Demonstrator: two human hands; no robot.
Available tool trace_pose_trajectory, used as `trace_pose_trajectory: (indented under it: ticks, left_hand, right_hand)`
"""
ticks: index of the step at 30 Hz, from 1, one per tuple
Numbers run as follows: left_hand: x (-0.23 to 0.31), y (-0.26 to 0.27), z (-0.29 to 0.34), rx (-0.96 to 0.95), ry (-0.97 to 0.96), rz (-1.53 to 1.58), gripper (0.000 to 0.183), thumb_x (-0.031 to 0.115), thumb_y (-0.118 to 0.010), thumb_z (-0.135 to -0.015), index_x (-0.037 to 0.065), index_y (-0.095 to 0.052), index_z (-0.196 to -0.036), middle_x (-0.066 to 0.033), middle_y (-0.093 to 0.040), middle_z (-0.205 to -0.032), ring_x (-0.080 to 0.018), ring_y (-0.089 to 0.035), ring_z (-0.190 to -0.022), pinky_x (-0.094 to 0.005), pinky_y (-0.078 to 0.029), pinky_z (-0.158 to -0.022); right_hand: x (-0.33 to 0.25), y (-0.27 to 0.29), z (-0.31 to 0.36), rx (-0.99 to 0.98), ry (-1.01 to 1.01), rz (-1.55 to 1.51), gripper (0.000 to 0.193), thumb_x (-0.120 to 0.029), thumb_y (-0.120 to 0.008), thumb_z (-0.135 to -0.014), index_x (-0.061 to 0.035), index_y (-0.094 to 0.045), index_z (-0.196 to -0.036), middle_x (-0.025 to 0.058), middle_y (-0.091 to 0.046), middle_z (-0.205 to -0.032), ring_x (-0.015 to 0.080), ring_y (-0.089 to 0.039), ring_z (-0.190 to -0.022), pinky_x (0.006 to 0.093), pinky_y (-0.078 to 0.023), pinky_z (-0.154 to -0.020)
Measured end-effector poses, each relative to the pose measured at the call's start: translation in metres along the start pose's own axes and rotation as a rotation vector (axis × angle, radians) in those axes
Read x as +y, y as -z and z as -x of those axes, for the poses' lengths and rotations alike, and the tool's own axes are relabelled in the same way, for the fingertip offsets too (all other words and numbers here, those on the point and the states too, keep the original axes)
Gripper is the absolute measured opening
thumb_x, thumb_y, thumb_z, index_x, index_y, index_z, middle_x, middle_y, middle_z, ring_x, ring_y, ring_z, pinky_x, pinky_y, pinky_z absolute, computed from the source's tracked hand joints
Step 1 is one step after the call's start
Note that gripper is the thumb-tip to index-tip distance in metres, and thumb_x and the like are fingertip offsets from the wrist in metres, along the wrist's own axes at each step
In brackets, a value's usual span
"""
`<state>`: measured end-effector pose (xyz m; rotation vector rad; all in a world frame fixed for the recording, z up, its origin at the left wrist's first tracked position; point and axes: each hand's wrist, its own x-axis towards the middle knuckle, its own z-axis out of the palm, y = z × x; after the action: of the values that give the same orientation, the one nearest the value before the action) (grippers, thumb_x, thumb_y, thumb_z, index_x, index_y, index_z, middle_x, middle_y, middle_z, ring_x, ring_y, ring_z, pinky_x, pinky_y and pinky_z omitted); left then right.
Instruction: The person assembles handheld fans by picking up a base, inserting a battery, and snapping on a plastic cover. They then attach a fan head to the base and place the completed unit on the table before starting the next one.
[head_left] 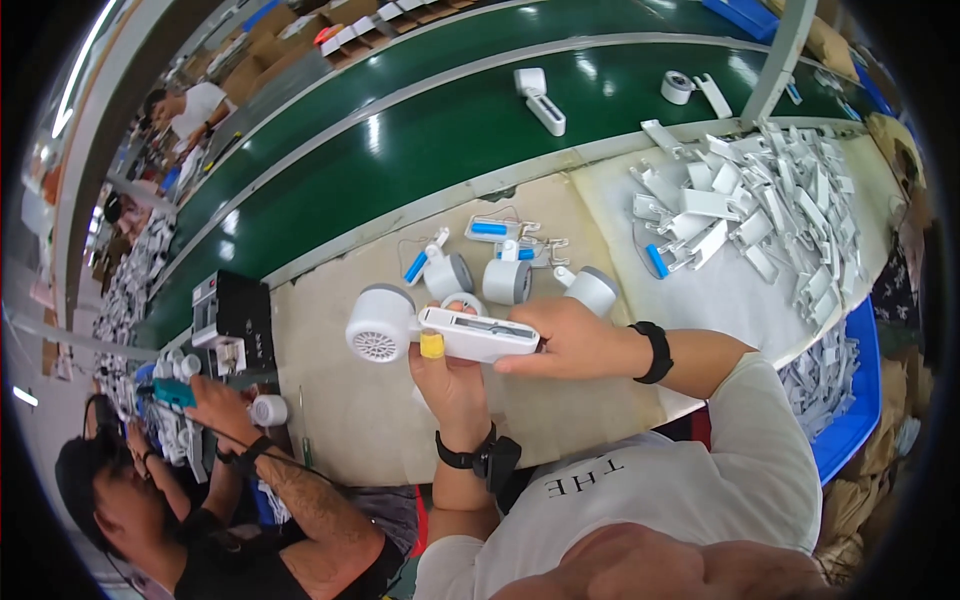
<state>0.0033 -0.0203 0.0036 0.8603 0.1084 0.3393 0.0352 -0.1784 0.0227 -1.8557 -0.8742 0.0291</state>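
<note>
Between my two hands is a white handheld fan (pixel 378 312), its round grilled head pointing left and its long handle lying level to the right. My left hand (pixel 452 395) is closed around the handle from below, near the head, with a yellow wrap (pixel 432 345) on the thumb. My right hand (pixel 580 342) grips the handle's far end, fingers behind and thumb in front. Just beyond them on the table are several white fan heads (pixel 508 281), some wired to blue cylindrical batteries (pixel 415 267). A handle half with a blue battery (pixel 489 229) lies farther back.
A heap of white handle shells (pixel 780 195) covers the table's right side, above a blue bin (pixel 855 390) of parts. Past the table runs a green conveyor (pixel 440 125) carrying a fan (pixel 541 103). On my left, a co-worker (pixel 280 500) holds a teal power tool (pixel 173 392) beside a black box (pixel 240 325).
</note>
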Motion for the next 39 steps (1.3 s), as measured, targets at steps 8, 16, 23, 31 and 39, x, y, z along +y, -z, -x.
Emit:
trace_pose_trajectory:
  ticks: [8,16,23,31,39]
  left_hand:
    - [0.015,0.004,-0.005,-0.056,0.015,-0.171,0.037,0.016,-0.057,-0.086,0.000,-0.044,-0.117,-0.0123,-0.057,-0.100,-0.0246,-0.058,-0.091,-0.0361,-0.048,-0.082]
    - [0.079,0.082,-0.066,0.294,-0.217,-1.872,0.036,0.014,-0.062,-0.076,0.001,-0.048,-0.106,-0.0177,-0.062,-0.083,-0.0335,-0.061,-0.077,-0.0406,-0.046,-0.069]
    - [0.066,0.135,-0.061,0.362,-0.228,-2.219,0.036,0.018,-0.062,-0.076,0.001,-0.049,-0.105,-0.0208,-0.061,-0.096,-0.0384,-0.058,-0.089,-0.0452,-0.044,-0.079]
    - [0.050,0.059,-0.061,-0.198,0.113,-0.603,0.035,0.025,-0.046,-0.093,-0.001,-0.049,-0.116,-0.0166,-0.053,-0.119,-0.0253,-0.056,-0.106,-0.0338,-0.046,-0.088]
    - [0.032,0.023,-0.069,-0.074,0.166,-0.228,0.050,0.029,-0.058,-0.086,-0.007,-0.039,-0.116,-0.0146,-0.054,-0.104,-0.0219,-0.060,-0.092,-0.0309,-0.049,-0.075]
  right_hand:
    - [0.020,0.011,0.001,-0.216,0.074,0.114,0.032,-0.035,-0.067,-0.077,-0.0045,-0.057,-0.077,0.0099,-0.054,-0.067,0.0273,-0.055,-0.062,0.0360,-0.042,-0.055]
    - [0.117,0.099,-0.056,0.099,-0.009,0.703,0.030,-0.025,-0.064,-0.077,-0.0120,-0.061,-0.104,0.0217,-0.049,-0.120,0.0360,-0.047,-0.110,0.0411,-0.040,-0.092]
    - [0.220,0.119,-0.138,0.224,-0.471,0.782,0.032,-0.027,-0.058,-0.079,-0.0206,-0.062,-0.110,0.0235,-0.049,-0.121,0.0374,-0.050,-0.108,0.0403,-0.043,-0.091]
    - [0.128,0.079,-0.134,0.248,-0.151,0.428,0.021,-0.019,-0.055,-0.082,-0.0088,-0.067,-0.096,0.0152,-0.064,-0.091,0.0296,-0.061,-0.078,0.0353,-0.048,-0.069]
    - [-0.006,-0.022,-0.024,-0.203,0.256,0.687,0.031,-0.009,-0.057,-0.074,-0.0158,-0.062,-0.103,0.0188,-0.053,-0.115,0.0306,-0.061,-0.087,0.0336,-0.051,-0.072]
